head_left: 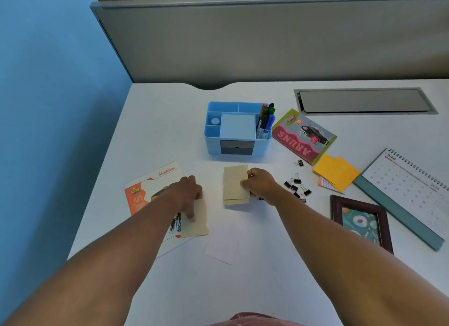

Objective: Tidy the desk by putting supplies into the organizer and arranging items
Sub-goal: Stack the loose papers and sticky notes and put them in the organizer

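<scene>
Head view puts both of my hands low on the white desk (158,121), each on tan paper. My right hand (261,184) pinches a small stack of tan cards (234,186) at its right edge, thumb on top and fingers curled round the side; I judge the grip is there so the stack stays squared while more pieces are gathered. The stack sits at about 6 o'clock from the blue organizer (237,129), near it but apart. Its long axis runs 12 to 6 o'clock, and a lower card peeks out at the 6 o'clock end, so it is not quite flush.

My left hand (187,194) rests on a single tan card (195,220) at about 8 o'clock from the stack, fingers bent down and pressing on its upper part, thumb at its left edge. That card overlaps the right edge of an orange flyer (145,192); its long axis also runs roughly 12 to 6, tilted slightly. I read the press as a way to slide or lift it toward the stack.

A pale sheet (223,243) lies flat at 6 o'clock from the stack, untouched. Black binder clips (297,187) are scattered at 3 o'clock of my right hand, not yet in the organizer, whose right compartment holds upright markers (266,121).
</scene>
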A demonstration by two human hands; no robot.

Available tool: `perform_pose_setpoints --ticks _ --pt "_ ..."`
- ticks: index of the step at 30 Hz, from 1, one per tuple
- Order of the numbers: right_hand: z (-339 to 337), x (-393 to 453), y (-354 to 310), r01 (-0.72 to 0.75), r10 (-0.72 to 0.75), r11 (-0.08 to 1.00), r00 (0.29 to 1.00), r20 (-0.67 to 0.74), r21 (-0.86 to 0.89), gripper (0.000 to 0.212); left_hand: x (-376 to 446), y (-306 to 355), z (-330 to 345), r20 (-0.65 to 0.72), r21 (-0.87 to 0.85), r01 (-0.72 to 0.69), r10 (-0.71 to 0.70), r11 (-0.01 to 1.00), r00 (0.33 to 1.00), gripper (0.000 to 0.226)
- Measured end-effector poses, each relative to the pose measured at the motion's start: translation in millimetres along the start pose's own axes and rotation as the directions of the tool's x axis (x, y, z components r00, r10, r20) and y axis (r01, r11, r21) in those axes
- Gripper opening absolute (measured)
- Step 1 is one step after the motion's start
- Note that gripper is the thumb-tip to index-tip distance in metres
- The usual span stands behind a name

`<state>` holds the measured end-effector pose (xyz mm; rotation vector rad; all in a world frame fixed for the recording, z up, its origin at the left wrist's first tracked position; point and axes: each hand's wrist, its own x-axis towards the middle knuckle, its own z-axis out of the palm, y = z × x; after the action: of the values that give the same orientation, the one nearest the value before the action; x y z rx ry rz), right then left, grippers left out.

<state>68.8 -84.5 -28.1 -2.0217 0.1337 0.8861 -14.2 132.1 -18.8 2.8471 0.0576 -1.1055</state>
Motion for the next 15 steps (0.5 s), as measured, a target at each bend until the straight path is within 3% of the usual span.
perform_pose_setpoints --ticks 4,9,15 --pt "-1.5 3.0 0.3 0.015 -0.015 1.000 1.000 -0.021 -0.005 0.014 6.3 -3.6 -1.2 -0.029 -0.064 -0.007 0.005 0.998 1.000 0.050" --pt "-3.6 3.3 1.6 0.037 -0.036 0.999 0.999 -0.040 0.034 0.011 14.9 0.1 -14.8 -0.039 -0.284 -0.046 0.036 0.958 0.999 0.023" --pt "-6.2 1.7 1.2 0.071 -0.066 0.989 0.997 -0.045 0.131 0.027 21.2 12.7 -34.4 -0.155 -0.590 -0.177 0.104 0.788 0.982 0.015"
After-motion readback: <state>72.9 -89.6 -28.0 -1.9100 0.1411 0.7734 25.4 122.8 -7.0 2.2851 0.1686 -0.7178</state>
